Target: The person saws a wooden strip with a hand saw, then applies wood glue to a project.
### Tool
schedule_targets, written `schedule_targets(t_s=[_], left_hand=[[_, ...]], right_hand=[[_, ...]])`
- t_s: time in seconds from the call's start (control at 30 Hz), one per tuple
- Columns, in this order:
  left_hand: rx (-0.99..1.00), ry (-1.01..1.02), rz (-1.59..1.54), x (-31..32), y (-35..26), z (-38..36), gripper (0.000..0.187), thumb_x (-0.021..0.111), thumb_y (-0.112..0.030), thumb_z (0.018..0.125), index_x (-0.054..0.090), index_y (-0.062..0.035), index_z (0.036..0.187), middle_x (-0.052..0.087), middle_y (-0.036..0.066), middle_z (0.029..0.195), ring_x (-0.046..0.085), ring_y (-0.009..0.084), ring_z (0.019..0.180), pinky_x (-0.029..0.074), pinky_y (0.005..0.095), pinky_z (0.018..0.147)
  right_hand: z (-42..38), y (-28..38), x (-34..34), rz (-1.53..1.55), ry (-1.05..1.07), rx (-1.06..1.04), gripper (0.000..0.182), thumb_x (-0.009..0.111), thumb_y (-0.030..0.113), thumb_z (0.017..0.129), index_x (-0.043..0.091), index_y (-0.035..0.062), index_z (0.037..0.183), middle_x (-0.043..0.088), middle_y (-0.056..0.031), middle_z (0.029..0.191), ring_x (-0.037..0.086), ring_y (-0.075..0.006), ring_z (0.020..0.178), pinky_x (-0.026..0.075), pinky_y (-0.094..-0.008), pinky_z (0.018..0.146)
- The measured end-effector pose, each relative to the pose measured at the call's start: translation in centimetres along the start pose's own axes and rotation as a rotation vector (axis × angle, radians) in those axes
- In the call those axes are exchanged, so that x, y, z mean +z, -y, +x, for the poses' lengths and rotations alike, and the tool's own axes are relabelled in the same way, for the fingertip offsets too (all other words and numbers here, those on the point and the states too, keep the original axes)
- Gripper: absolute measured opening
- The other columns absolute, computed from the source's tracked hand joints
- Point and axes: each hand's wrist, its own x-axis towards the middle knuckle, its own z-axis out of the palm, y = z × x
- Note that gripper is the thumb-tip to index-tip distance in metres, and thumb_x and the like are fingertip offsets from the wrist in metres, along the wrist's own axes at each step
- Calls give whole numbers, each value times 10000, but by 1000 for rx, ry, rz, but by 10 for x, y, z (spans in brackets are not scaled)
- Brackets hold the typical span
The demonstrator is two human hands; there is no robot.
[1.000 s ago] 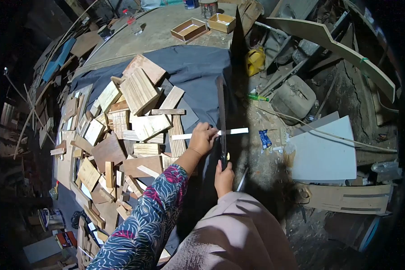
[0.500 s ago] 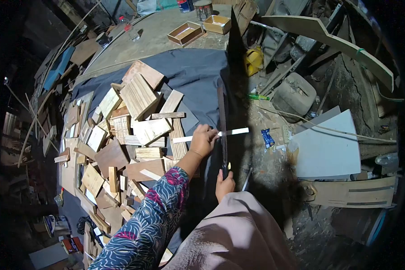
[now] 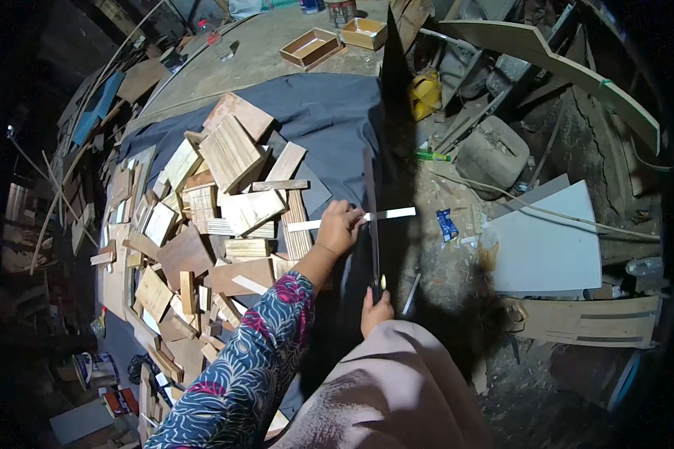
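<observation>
My left hand (image 3: 340, 227) is closed on a narrow white strip (image 3: 394, 214), pressing it down at the edge of the cloth-covered table. One end of the strip sticks out past the table edge. My right hand (image 3: 376, 313) grips the handle of a hand saw (image 3: 375, 251), lower down and closer to my body. The long dark blade points away from me and crosses the strip just right of my left fingers. Where the teeth meet the strip is too small to make out.
A heap of wood offcuts (image 3: 187, 258) covers the dark cloth (image 3: 329, 105) on the left. Two small wooden boxes (image 3: 311, 49) (image 3: 364, 33) stand at the back. On the floor to the right lie a grey jerrycan (image 3: 492, 156), a white board (image 3: 550, 247) and a blue wrapper (image 3: 447, 224).
The saw and my right hand have shifted slightly toward my body. My left hand stays on the strip, and the view has tilted a little.
</observation>
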Motion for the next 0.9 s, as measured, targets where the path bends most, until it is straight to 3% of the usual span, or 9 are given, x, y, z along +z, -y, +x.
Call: schedule_targets(t_s=[0.1, 0.27, 0.4, 0.47, 0.6, 0.63, 0.73, 0.9], left_hand=[[-8, 12, -16, -1, 0, 2, 94, 626, -93, 649, 595, -71, 735, 459, 87, 667, 455, 277, 676, 387, 368, 586], [-10, 18, -19, 1, 2, -1, 116, 640, -80, 654, 614, -75, 767, 458, 94, 653, 446, 272, 638, 375, 353, 568], [13, 5, -18, 0, 2, 2, 109, 640, -88, 658, 606, -73, 760, 460, 102, 674, 448, 281, 658, 379, 363, 577], [8, 22, -18, 3, 3, 0, 101, 638, -90, 662, 602, -68, 754, 458, 102, 671, 449, 282, 669, 379, 364, 582], [12, 0, -13, 2, 4, -1, 107, 641, -88, 659, 604, -62, 756, 459, 100, 671, 450, 277, 668, 376, 362, 580], [9, 9, -14, 2, 4, 0, 110, 639, -94, 662, 603, -56, 759, 459, 103, 672, 449, 280, 668, 375, 363, 580], [-16, 44, -15, -1, 0, 1, 111, 637, -98, 665, 601, -49, 758, 457, 106, 672, 444, 285, 671, 374, 362, 580], [-15, 20, 18, 0, 0, 2, 105, 637, -94, 647, 602, -75, 744, 458, 88, 675, 455, 281, 682, 390, 370, 590]], right_hand=[[-14, -22, 8, -34, -12, 18, 388, 487, 422, 795, 494, 47, 892, 571, -199, 652, 564, -376, 621, 432, -455, 521], [4, -1, -6, -101, 45, -11, 393, 453, 441, 807, 482, 56, 883, 568, -191, 633, 568, -370, 608, 437, -443, 514], [-20, -20, -8, -78, 58, 97, 395, 494, 436, 782, 511, 53, 871, 566, -219, 679, 549, -401, 637, 424, -473, 558], [-11, -24, 3, -117, 9, 4, 398, 487, 439, 786, 491, 60, 906, 567, -176, 623, 573, -346, 582, 446, -432, 499], [-9, -6, -12, -178, -20, 19, 388, 486, 446, 789, 496, 66, 864, 570, -170, 623, 577, -338, 586, 448, -424, 495], [-16, -11, -18, -103, 78, 106, 414, 503, 440, 779, 509, 56, 934, 574, -214, 694, 563, -389, 658, 433, -470, 560], [-19, -20, -15, -196, 42, 47, 362, 484, 423, 795, 491, 71, 882, 575, -172, 643, 579, -346, 606, 447, -430, 507], [-6, -11, -19, -133, 70, 24, 375, 495, 418, 789, 501, 54, 879, 579, -187, 689, 569, -372, 636, 443, -449, 535]])
